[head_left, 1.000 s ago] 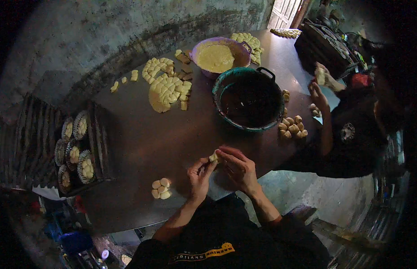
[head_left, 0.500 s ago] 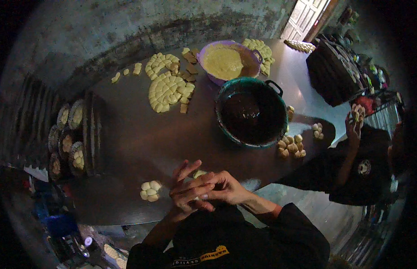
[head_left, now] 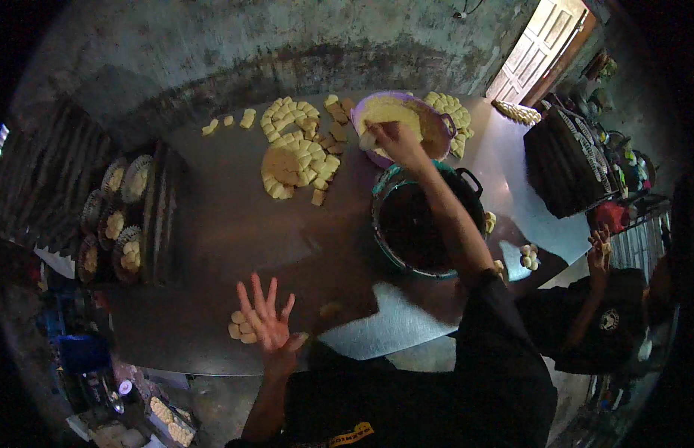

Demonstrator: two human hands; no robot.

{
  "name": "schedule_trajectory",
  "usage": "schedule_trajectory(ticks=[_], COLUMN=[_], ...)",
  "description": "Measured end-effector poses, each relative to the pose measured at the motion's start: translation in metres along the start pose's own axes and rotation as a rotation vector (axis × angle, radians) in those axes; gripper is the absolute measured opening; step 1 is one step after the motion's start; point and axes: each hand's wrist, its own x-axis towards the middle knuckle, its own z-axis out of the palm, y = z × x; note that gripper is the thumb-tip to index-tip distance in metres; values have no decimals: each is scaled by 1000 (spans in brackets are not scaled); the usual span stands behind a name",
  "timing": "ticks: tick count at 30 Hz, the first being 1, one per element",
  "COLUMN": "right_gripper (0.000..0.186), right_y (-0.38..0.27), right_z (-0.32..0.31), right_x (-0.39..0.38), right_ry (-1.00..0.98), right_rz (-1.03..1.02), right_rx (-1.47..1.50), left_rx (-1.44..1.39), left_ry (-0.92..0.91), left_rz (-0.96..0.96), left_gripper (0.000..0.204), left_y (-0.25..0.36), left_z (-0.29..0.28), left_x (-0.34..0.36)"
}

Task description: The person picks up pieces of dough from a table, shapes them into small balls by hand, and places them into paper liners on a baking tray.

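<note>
Hands that were pressed together over a dough piece at the lower centre half a second ago are now seen well apart in the head view. The right hand (head_left: 391, 138) has been stretched to the upper centre of the frame, over the round purple plastic bowl of yellow filling (head_left: 436, 119), and a pale lump of filling is pinched in its fingertips. The left hand (head_left: 268, 317) is raised at the lower left with all five fingers spread and nothing held. Just beside it, at the edge of the dark metal table (head_left: 212, 224), a small cluster of about four pale dough pieces (head_left: 241, 328) is seen. One round teal-rimmed pot of dark filling (head_left: 418, 224) stands below the purple bowl, crossed by the right forearm. Rows of cut yellow dough squares (head_left: 294, 153) lie at the upper centre. Six fluted round moulds (head_left: 111, 216) are counted on the dark rack at the left. Another person's hand (head_left: 601, 243) is seen at the right edge.
</note>
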Motion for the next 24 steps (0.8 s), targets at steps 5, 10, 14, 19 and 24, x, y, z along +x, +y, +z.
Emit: schedule_trajectory(ticks=[5, 10, 14, 19, 24], right_gripper=[55, 62, 62, 61, 56], right_y=[140, 185, 160, 83, 55], right_z=[-7, 7, -7, 16, 18], right_x=[54, 55, 54, 48, 36], right_ry=[-573, -761, -557, -245, -375], right_rz=[413, 601, 195, 446, 178], right_rx=[-609, -616, -772, -706, -750], left_rx=[54, 143, -18, -40, -5], left_ry=[193, 339, 367, 271, 168], left_rz=[-105, -150, -136, -106, -59], left_gripper=[123, 111, 106, 101, 101], left_y=[-4, -2, -3, 9, 36], left_z=[-46, -69, -88, -92, -90], left_x=[-42, -71, -81, -64, -39])
